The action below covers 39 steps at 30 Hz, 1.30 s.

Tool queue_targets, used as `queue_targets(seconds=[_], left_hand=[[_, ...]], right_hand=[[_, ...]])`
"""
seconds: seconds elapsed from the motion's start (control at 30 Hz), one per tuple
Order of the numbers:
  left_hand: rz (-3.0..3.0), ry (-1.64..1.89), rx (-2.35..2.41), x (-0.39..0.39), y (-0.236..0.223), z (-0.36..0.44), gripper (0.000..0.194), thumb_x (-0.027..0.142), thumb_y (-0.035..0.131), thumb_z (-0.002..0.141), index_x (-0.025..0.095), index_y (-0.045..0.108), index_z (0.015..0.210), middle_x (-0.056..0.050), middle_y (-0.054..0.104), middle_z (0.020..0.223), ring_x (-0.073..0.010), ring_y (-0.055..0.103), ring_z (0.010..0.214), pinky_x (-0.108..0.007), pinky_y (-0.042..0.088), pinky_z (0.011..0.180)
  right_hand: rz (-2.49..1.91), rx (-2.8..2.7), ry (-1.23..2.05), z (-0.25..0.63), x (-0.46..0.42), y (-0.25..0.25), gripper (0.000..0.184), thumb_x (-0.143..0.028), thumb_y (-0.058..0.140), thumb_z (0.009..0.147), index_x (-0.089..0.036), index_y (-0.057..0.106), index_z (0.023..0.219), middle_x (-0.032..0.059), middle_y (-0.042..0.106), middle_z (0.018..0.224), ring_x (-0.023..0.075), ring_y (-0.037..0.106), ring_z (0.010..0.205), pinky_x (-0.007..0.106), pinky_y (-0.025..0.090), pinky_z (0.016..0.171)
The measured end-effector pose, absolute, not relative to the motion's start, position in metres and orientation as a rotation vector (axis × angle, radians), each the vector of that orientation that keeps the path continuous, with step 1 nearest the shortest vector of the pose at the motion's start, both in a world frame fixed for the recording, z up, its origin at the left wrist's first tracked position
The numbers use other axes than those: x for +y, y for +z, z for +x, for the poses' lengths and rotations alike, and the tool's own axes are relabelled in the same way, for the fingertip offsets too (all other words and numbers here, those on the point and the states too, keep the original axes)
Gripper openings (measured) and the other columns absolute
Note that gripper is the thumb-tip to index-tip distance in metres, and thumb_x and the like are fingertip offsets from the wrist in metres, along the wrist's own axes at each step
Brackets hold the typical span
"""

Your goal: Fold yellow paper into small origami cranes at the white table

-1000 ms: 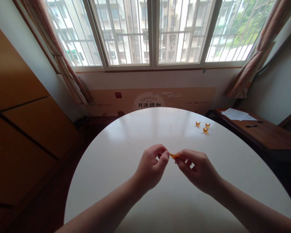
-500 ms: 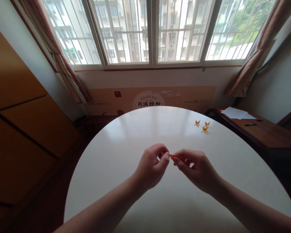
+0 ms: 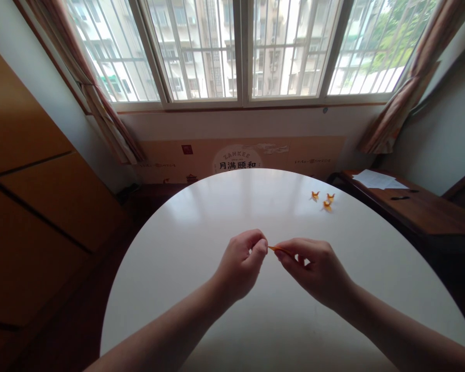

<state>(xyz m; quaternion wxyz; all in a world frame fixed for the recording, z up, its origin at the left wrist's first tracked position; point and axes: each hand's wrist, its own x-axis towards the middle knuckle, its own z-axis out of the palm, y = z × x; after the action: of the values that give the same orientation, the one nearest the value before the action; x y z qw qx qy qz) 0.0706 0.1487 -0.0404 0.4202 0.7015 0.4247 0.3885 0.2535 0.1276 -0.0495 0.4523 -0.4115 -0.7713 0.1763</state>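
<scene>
Above the middle of a round white table, my two hands meet around a small orange folded paper piece. My left hand pinches its left tip between thumb and forefinger. My right hand is closed on its right end, with most of the piece hidden in the fingers. Three small orange folded paper figures stand together on the table at the far right, well beyond my hands.
A dark wooden side table with white papers and a black pen stands to the right. A wooden cabinet fills the left. A printed cardboard panel leans under the barred window.
Both hands keep their pinch on the orange piece and have barely shifted; the view has tilted slightly.
</scene>
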Motion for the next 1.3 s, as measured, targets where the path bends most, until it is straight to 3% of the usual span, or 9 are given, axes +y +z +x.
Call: queue_targets(seconds=[0.27,0.57,0.87,1.13,1.3], left_hand=[[1.884,0.974,1.150,0.1481,-0.0372,0.0729,0.022,0.025,0.046,0.086,0.019,0.051,0.066,0.002,0.051,0.059,-0.0123,0.050,0.055,-0.023,0.040,0.053],[1.963,0.957,1.131,0.1496,-0.0357,0.0716,0.023,0.022,0.044,0.087,0.019,0.049,0.065,0.002,0.051,0.059,-0.0126,0.050,0.057,-0.023,0.039,0.056],[2.106,0.984,1.112,0.1506,-0.0327,0.0700,0.020,0.017,0.045,0.085,0.018,0.049,0.066,0.002,0.050,0.063,-0.0112,0.045,0.059,-0.023,0.035,0.057],[1.994,1.091,1.133,0.1526,-0.0308,0.0674,0.026,0.022,0.042,0.090,0.018,0.047,0.065,0.002,0.048,0.060,-0.0120,0.047,0.060,-0.024,0.037,0.058],[2.016,1.002,1.017,0.1490,-0.0324,0.0686,0.027,0.029,0.044,0.092,0.017,0.055,0.070,0.001,0.052,0.064,-0.0124,0.049,0.062,-0.024,0.037,0.058]], right_hand=[[-1.020,-1.923,0.401,0.2531,0.1278,-0.0491,0.014,-0.022,0.060,0.089,-0.020,0.074,0.086,0.0006,0.067,0.066,0.0121,0.056,0.056,0.023,0.043,0.052],[-1.019,-1.731,0.952,0.2512,0.1323,-0.0521,0.024,-0.035,0.060,0.091,-0.016,0.072,0.081,0.0029,0.066,0.066,0.0137,0.058,0.060,0.023,0.044,0.052],[-0.980,-1.508,1.362,0.2513,0.1337,-0.0507,0.029,-0.042,0.065,0.087,-0.014,0.069,0.080,0.0004,0.060,0.058,0.0095,0.052,0.051,0.019,0.038,0.045],[-0.995,-1.462,1.376,0.2535,0.1338,-0.0500,0.028,-0.041,0.065,0.086,-0.014,0.068,0.079,0.0008,0.061,0.057,0.0100,0.052,0.050,0.019,0.037,0.044],[-1.020,-1.591,1.216,0.2533,0.1308,-0.0471,0.025,-0.037,0.062,0.089,-0.015,0.070,0.080,0.0006,0.061,0.060,0.0106,0.052,0.054,0.021,0.040,0.050]])
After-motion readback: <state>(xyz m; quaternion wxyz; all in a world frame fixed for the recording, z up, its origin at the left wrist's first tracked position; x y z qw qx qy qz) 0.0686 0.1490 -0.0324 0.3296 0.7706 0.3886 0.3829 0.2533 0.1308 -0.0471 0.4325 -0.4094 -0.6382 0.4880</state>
